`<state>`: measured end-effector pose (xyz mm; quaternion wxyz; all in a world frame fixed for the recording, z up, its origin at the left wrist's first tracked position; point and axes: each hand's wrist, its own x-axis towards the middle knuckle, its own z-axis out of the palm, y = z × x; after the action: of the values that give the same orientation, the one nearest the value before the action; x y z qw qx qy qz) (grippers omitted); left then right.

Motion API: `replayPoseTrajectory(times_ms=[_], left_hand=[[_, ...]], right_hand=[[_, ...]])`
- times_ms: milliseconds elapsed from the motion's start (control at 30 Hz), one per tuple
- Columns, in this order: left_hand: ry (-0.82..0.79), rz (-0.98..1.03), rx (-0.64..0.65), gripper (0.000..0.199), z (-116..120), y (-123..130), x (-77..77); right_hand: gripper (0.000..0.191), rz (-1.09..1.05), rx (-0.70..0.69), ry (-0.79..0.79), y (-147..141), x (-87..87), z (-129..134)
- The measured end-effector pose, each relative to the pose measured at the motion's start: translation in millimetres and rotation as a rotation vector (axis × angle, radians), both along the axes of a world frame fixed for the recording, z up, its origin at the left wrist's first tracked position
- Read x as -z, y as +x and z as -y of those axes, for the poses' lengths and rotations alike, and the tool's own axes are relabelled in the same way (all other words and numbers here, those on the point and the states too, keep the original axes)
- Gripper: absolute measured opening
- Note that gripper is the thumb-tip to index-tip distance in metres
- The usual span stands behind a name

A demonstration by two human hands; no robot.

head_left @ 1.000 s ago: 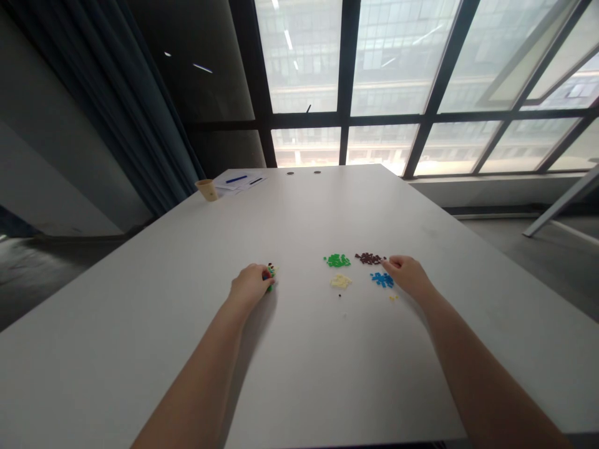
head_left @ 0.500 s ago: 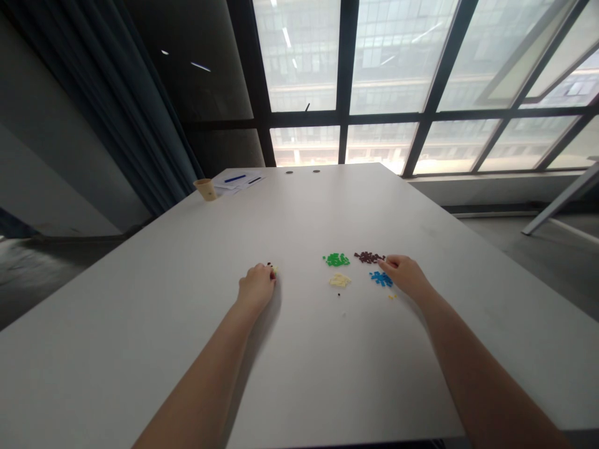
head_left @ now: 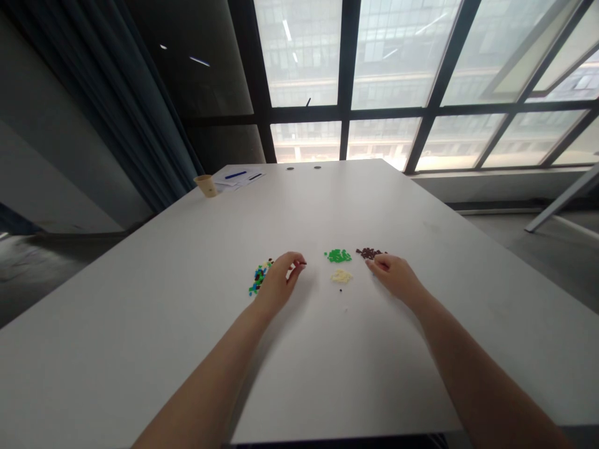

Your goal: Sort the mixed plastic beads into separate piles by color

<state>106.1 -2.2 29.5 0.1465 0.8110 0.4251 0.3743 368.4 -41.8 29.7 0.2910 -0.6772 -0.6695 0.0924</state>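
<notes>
My left hand (head_left: 281, 280) pinches a small dark brown piece (head_left: 303, 262) between thumb and forefinger, just above the table. Beside it on the left lies a mixed heap of small green, blue, brown and cream pieces (head_left: 257, 280), partly hidden by the hand. My right hand (head_left: 394, 274) is closed at the near edge of a pile of dark brown pieces (head_left: 367, 252); whatever its fingertips hold cannot be made out. Between the hands are a green pile (head_left: 337, 255) and a cream pile (head_left: 342, 276). The blue pile is hidden behind my right hand.
One dark piece (head_left: 340, 290) and a white one (head_left: 345, 309) lie loose on the white table (head_left: 327, 374). At the far left stand a paper cup (head_left: 206, 186) and papers (head_left: 238, 179) with a blue pen (head_left: 235, 175) on them.
My left hand has moved right, off the mixed heap, exposing it, with a brown piece now showing in its fingers. My right hand has shifted slightly left, covering the blue pile.
</notes>
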Motion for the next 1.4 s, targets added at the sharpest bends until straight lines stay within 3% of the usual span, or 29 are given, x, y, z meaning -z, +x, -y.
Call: replayPoseTrajectory(times_ms=[167,333,567,1000,1400], left_hand=[[0.084,0.108,0.094,0.021,12.6,7.8,6.5],[0.214,0.087,0.189,0.016,14.7,8.2,5.4],[0.233,0.031,0.217,0.015,14.9,8.9,3.5],[0.174,-0.019,0.239,0.011,17.2,16.8,6.5],[0.159,-0.035,0.257,0.015,20.0,15.5,9.1]], right_hand=[[0.037,-0.016,-0.162,0.068,-18.3,3.8,3.1],[0.034,-0.085,-0.297,0.148,-35.6,0.3,9.1],[0.009,-0.157,-0.418,0.267,-54.2,-7.5,20.1],[0.007,-0.131,-0.492,0.313,-56.6,-1.0,18.8],[0.008,-0.121,-0.476,0.265,-58.2,0.0,19.5]])
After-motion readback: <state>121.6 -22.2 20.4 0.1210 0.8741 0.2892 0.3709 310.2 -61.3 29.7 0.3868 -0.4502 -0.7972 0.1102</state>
